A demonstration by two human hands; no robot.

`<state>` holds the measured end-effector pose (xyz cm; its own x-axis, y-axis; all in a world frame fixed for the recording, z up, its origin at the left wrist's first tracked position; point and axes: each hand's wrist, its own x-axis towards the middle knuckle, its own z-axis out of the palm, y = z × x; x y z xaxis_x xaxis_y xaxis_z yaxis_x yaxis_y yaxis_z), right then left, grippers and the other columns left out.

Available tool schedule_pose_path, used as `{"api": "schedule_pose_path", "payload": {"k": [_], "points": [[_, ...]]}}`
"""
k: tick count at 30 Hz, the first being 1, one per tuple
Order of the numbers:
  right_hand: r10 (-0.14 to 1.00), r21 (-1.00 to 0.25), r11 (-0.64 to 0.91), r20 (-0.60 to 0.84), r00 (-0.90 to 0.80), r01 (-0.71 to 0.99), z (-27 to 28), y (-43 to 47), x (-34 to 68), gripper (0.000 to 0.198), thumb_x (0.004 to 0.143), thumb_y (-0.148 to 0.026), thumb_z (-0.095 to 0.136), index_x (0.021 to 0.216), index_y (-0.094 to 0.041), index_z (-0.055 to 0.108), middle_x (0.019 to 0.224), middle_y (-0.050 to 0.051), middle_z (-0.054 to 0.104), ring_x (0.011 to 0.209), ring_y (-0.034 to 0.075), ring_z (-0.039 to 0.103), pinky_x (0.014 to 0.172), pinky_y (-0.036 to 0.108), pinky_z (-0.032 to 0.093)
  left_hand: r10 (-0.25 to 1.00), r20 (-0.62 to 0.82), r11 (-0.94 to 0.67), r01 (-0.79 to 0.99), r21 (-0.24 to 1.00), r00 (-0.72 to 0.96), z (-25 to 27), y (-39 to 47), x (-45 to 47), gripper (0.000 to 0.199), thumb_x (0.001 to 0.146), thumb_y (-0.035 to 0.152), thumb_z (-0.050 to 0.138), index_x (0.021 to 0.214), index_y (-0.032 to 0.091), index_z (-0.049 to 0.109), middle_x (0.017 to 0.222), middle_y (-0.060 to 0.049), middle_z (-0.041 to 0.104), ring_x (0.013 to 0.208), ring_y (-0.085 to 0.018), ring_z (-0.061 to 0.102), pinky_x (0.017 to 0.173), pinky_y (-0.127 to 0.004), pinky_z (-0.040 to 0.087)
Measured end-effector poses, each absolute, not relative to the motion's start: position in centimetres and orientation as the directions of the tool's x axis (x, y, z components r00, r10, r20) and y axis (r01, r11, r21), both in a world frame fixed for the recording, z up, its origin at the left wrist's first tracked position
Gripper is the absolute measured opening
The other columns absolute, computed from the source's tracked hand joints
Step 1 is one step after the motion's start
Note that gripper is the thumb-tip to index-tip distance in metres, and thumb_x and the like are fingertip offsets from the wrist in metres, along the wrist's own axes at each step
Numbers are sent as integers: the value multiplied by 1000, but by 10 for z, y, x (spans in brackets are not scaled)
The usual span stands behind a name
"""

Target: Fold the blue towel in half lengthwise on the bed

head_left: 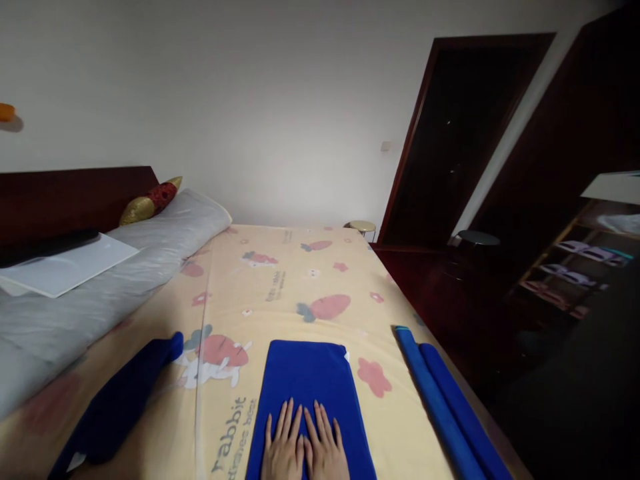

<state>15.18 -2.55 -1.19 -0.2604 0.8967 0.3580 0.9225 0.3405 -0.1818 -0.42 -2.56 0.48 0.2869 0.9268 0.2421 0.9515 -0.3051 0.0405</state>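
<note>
A bright blue towel point(307, 373), folded into a rectangle, lies flat on the yellow cartoon-print bedsheet point(280, 280) right in front of me. My left hand point(283, 447) and my right hand point(325, 445) rest side by side, palms down, on its near end, fingers stretched and slightly spread. Neither hand grips anything. A dark navy cloth point(117, 407) lies bunched on the sheet to the left. Two rolled blue towels point(447, 407) lie side by side at the bed's right edge.
A grey duvet point(100, 293) with a white board point(63, 267) on it covers the bed's left side, below a dark headboard point(65, 197) and a gold-red cushion point(150, 200). A dark doorway point(465, 140), a small stool point(363, 228) and shelves point(580, 267) stand to the right.
</note>
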Motion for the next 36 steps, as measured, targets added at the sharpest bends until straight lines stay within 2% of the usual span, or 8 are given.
{"api": "schedule_pose_path", "payload": {"k": [9, 16, 20, 22, 27, 32, 36], "points": [[918, -199, 297, 330, -221, 934, 2, -29, 149, 59, 93, -47, 34, 146, -39, 8, 149, 0, 38, 135, 25, 43, 104, 50, 43, 942, 223, -270, 961, 66, 250, 12, -30, 1, 59, 92, 26, 26, 146, 35, 3, 156, 1, 34, 141, -22, 37, 112, -53, 33], [852, -126, 334, 465, -242, 934, -22, -14, 149, 59, 92, -49, 35, 145, -39, 9, 144, 3, 45, 126, 24, 53, 94, 47, 51, 937, 209, -304, 947, 99, 279, -6, -15, -5, 57, 92, 26, 29, 142, 37, 6, 153, 1, 35, 138, -22, 43, 110, -51, 40], [839, -124, 389, 458, -295, 913, -30, -5, 159, 61, 90, -55, 38, 143, -41, 12, 142, 2, 46, 124, 24, 54, 92, 45, 53, 946, 126, -316, 937, 147, 300, 3, -11, -11, 53, 92, 30, 30, 140, 38, 10, 153, 2, 31, 140, -23, 39, 110, -54, 41], [864, -162, 347, 439, -248, 924, -31, -6, 174, 59, 90, -57, 38, 142, -41, 16, 144, 1, 44, 127, 24, 52, 95, 46, 52, 957, 110, -282, 945, 165, 267, 9, -15, -18, 50, 93, 38, 29, 141, 37, 11, 154, 1, 29, 141, -22, 37, 112, -54, 40], [910, -249, 117, 414, -4, 961, -34, -19, 222, 59, 88, -61, 36, 140, -34, 28, 146, 4, 42, 131, 27, 48, 101, 54, 48, 994, 73, -96, 982, 164, 85, 17, -31, -44, 52, 93, 49, 23, 141, 33, 11, 155, 1, 27, 143, -21, 33, 116, -53, 34], [907, -245, 101, 420, 12, 964, -36, -21, 229, 61, 87, -63, 37, 139, -30, 36, 144, 8, 46, 131, 30, 48, 102, 57, 46, 991, 77, -117, 985, 128, 108, 19, -32, -52, 52, 93, 49, 25, 141, 33, 11, 154, -1, 28, 142, -24, 34, 115, -58, 31], [869, -203, 175, 491, -54, 963, -32, -19, 216, 61, 89, -58, 38, 143, -31, 27, 148, 7, 42, 132, 29, 47, 102, 53, 46, 977, 165, -153, 982, 108, 134, 18, -28, -48, 53, 93, 49, 23, 141, 33, 6, 155, 0, 29, 142, -24, 36, 116, -58, 31]]}}
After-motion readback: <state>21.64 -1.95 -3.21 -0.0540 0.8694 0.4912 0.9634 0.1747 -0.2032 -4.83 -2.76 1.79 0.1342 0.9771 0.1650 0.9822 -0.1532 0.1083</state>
